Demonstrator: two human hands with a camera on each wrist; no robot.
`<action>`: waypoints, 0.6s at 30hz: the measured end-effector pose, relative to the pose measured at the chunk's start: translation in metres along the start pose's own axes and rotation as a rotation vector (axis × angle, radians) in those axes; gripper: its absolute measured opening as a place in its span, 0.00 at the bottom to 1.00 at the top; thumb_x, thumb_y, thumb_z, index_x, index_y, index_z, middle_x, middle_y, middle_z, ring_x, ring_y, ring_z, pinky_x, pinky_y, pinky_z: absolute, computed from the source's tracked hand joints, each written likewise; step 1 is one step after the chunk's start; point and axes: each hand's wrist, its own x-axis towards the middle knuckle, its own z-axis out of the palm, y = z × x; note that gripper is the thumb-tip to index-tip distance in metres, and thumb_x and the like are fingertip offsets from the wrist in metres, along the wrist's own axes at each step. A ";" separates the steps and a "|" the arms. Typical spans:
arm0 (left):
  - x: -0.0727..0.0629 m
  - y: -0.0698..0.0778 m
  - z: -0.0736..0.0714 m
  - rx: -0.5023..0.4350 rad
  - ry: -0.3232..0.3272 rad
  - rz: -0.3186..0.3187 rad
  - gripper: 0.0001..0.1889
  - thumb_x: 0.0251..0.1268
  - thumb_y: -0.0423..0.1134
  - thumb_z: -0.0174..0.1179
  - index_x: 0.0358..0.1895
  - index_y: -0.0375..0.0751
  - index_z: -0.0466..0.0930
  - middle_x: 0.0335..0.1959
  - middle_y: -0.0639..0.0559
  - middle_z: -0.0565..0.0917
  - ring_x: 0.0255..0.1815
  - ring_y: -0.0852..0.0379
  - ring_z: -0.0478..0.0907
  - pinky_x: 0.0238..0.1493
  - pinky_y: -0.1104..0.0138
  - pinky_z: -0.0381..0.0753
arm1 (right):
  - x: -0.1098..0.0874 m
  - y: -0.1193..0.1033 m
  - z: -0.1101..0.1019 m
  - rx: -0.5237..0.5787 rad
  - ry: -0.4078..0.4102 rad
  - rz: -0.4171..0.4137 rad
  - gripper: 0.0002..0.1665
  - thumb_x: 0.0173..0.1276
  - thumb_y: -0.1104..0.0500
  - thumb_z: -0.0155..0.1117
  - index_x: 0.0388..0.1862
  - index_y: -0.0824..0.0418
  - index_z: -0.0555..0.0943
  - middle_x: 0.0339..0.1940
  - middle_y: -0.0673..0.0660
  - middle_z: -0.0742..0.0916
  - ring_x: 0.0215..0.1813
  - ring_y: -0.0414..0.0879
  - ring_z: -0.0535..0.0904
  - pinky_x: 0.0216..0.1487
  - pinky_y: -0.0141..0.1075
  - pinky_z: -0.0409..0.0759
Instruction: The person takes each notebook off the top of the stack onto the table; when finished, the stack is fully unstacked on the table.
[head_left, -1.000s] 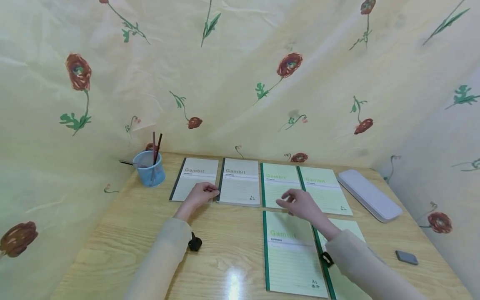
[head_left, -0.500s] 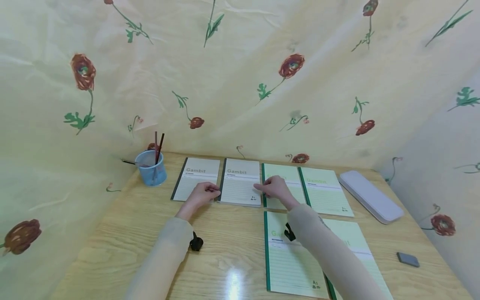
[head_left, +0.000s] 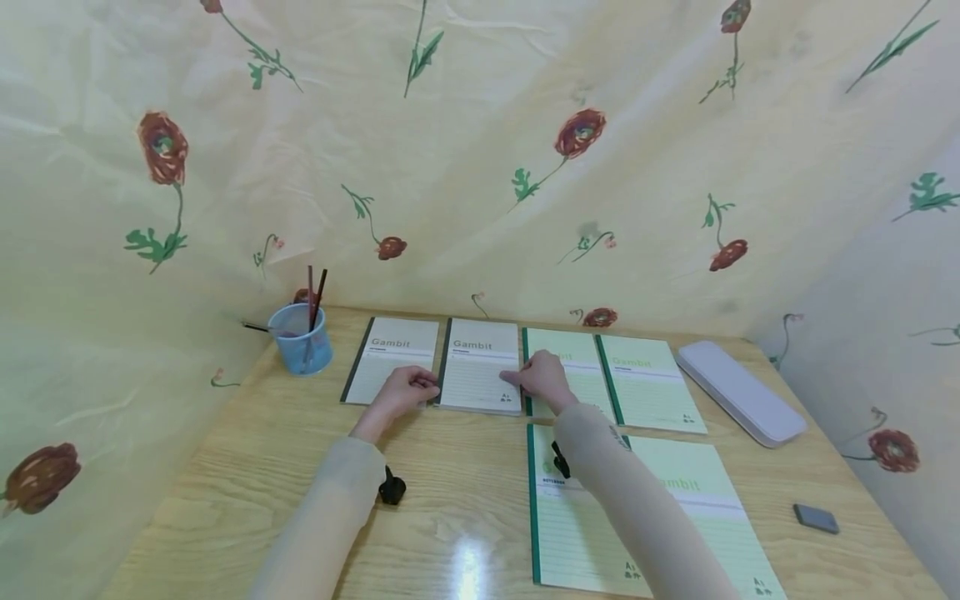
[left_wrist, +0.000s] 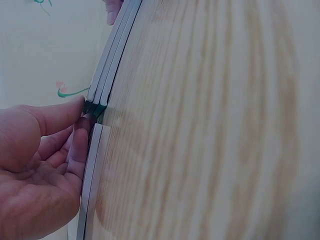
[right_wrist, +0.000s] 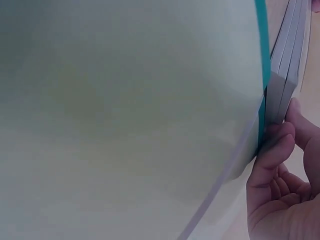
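A small stack of grey notebooks (head_left: pixel 478 367) with a dark spine lies second from the left in the back row. My left hand (head_left: pixel 408 388) pinches its spine edge near the front corner; the left wrist view shows the thumb (left_wrist: pixel 62 116) above and fingertips (left_wrist: pixel 77 150) at the side. On the opposite edge my right hand (head_left: pixel 542 377) grips the same stack, thumb on the cover and fingers curled against the page edges (right_wrist: pixel 280 95). Another grey notebook (head_left: pixel 393 337) lies to the left, partly under my left hand. A green-spined notebook (head_left: pixel 592 383) is partly hidden by my right hand.
Another green-spined notebook (head_left: pixel 652 383) and a pale pencil case (head_left: pixel 738 392) continue the back row. Two larger green notebooks (head_left: pixel 585 542) (head_left: pixel 712 500) lie in front, under my right sleeve. A blue pen cup (head_left: pixel 303 350) stands back left; a small grey object (head_left: pixel 816 518) lies right.
My right hand has moved left and away from over the green notebooks, taking hold of the right edge of the grey stack. The left hand stays at the spine; the notebooks have not visibly moved.
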 end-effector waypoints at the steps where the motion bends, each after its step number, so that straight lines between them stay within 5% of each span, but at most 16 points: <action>1: 0.000 0.000 0.000 0.001 0.000 -0.001 0.12 0.66 0.30 0.64 0.50 0.30 0.81 0.41 0.45 0.83 0.40 0.54 0.77 0.42 0.66 0.76 | 0.000 0.000 0.000 -0.002 0.000 0.000 0.24 0.62 0.46 0.75 0.19 0.62 0.81 0.14 0.52 0.77 0.17 0.44 0.70 0.23 0.33 0.67; 18: 0.000 -0.002 0.003 0.006 0.014 0.016 0.12 0.64 0.27 0.65 0.50 0.30 0.81 0.39 0.45 0.82 0.39 0.54 0.77 0.41 0.67 0.75 | 0.001 0.010 -0.006 0.010 -0.014 -0.036 0.25 0.65 0.46 0.72 0.18 0.59 0.74 0.16 0.53 0.79 0.20 0.44 0.72 0.24 0.34 0.67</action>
